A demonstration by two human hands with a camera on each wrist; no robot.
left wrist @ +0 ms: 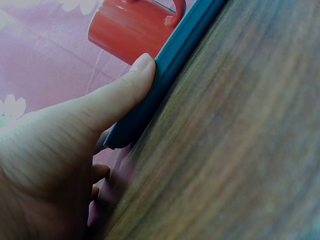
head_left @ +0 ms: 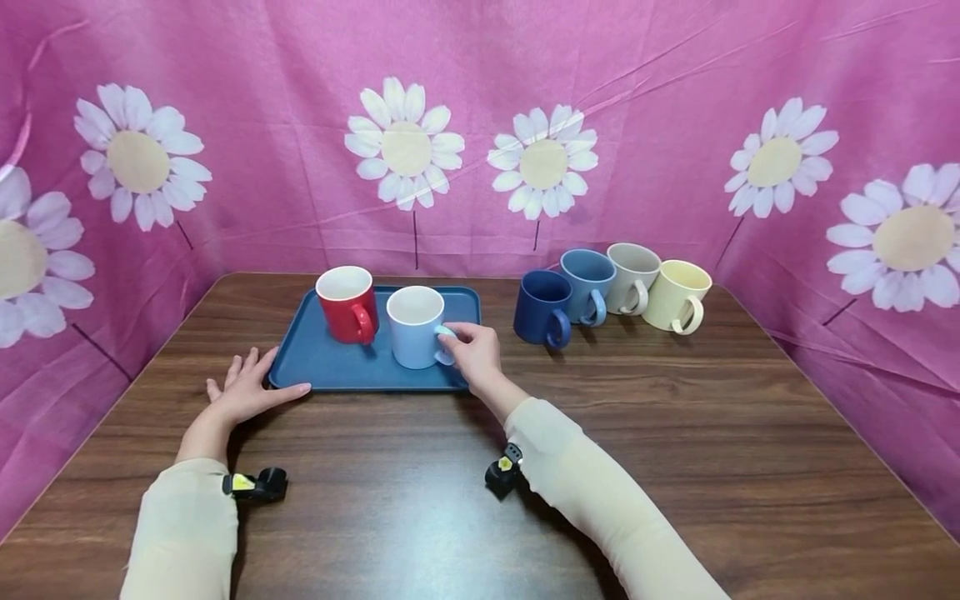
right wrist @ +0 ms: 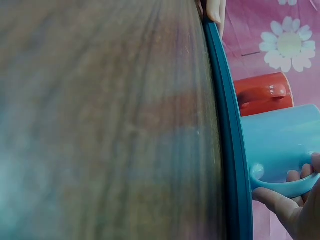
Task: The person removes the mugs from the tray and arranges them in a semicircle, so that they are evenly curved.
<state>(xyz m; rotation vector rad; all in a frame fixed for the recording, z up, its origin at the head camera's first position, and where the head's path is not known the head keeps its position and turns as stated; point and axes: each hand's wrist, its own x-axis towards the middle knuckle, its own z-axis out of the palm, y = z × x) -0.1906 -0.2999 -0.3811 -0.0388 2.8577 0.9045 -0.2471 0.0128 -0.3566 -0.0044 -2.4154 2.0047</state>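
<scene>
A light blue mug (head_left: 413,337) stands upright on the blue tray (head_left: 337,379), right of its middle. My right hand (head_left: 474,354) pinches that mug's handle, which points right; the grip also shows in the right wrist view, where fingers (right wrist: 280,205) wrap the handle. To the left on the same tray is a red mug (head_left: 348,312), handle toward the front right. At the tray's front left corner lies my left hand (head_left: 243,392), fingers spread and fairly straight. In the left wrist view its thumb (left wrist: 135,82) presses against the tray's rim.
Right of the tray, several mugs stand close together in a slanted row: dark blue (head_left: 538,308), medium blue (head_left: 585,283), grey (head_left: 628,275) and pale yellow (head_left: 672,296). A pink curtain (head_left: 480,50) with daisies hangs behind the wooden table (head_left: 375,467).
</scene>
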